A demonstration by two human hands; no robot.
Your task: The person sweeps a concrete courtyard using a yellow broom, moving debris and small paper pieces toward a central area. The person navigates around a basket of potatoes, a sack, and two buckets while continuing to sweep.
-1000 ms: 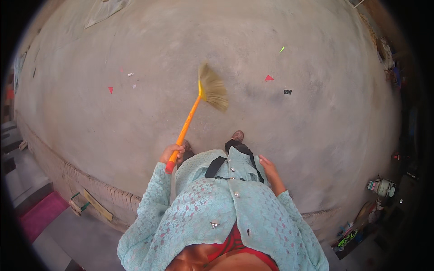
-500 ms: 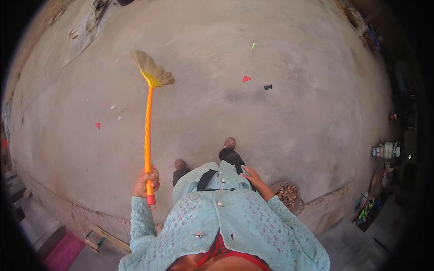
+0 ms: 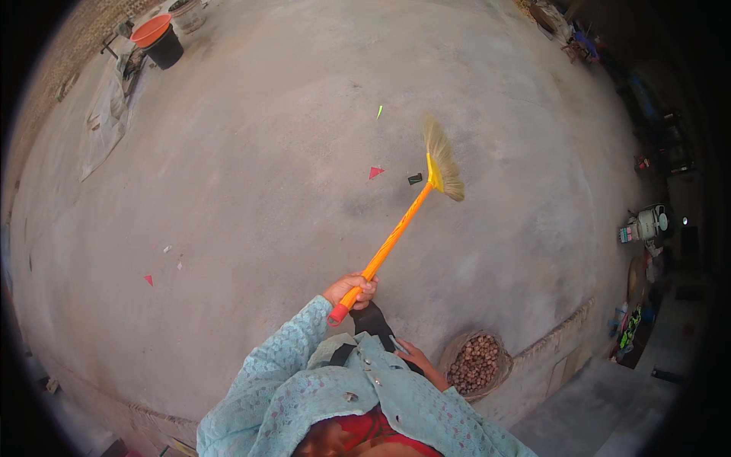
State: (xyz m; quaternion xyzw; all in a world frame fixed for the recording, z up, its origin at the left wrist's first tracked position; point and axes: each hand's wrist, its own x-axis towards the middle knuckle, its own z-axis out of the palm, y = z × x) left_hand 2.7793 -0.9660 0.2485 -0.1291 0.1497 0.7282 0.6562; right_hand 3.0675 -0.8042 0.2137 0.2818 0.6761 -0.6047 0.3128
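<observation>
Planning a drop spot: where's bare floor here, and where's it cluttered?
Bare concrete floor runs between the tarp and the broom head. Scraps lie beside the bristles: red triangle, dark piece. Basket of nuts crowds the ledge.

Setting: outdoor courtyard of a rural home. Evidence: wide bare concrete floor [image 3: 251,190] edged by a low brick kerb [image 3: 560,335]; orange tub [image 3: 149,30] and black bucket [image 3: 164,50] at the far edge; basket of brown nuts [image 3: 475,363]; household clutter along the shaded right side.

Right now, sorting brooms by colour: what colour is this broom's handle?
Orange handle with a red end cap, head view.
</observation>
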